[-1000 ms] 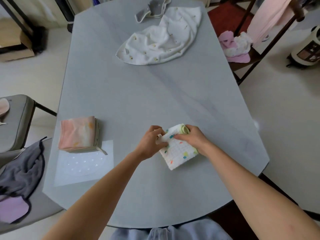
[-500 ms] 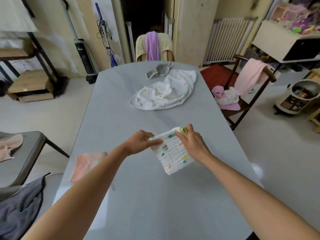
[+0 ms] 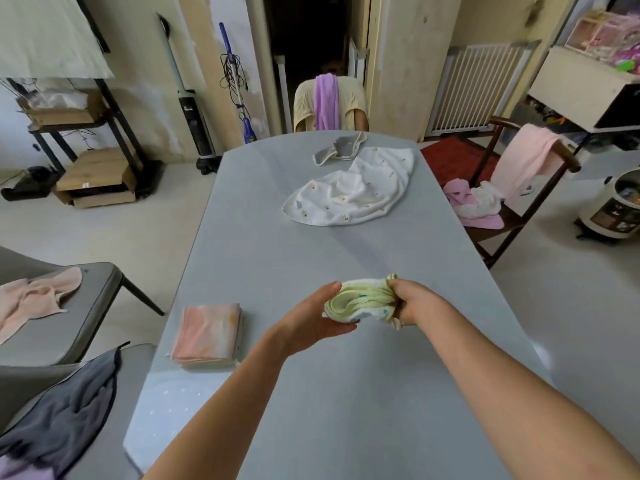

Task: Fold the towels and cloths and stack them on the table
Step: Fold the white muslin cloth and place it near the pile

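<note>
Folded cloth [image 3: 363,301], small and soft, white with a pale green edging and a few coloured specks, is up off the grey table [image 3: 311,258], and I'm looking straight at its layered edge, the folds stacked like pages. My right hand [image 3: 414,303] grips its right end, fingers curled round it and bunching the fabric there. My left hand [image 3: 311,320] cups the other end from below, palm up, fingers fairly straight along the far side and thumb tucked beneath; that hand is loose, supporting more than clenching. I can't make out the underside of the cloth, nor how many layers it has.

Left of the held cloth, near the table's left edge, sits a neat square stack of peach towels [image 3: 207,336], flat and crisp-edged. Beyond the held cloth, toward the far end of the table, a white muslin cloth [image 3: 353,192] with tiny yellow prints lies crumpled in a rounded heap, and a small grey bib-like piece [image 3: 337,148] touches its far edge.

Off the table to the left, a grey chair [image 3: 79,306] carries a limp pink cloth [image 3: 31,299]; nearer me a dark grey cloth [image 3: 62,417] drapes over another seat, cut off by the frame. To the right of the table, a wooden chair [image 3: 526,202] holds pink and white bundles, hard to tell apart.
</note>
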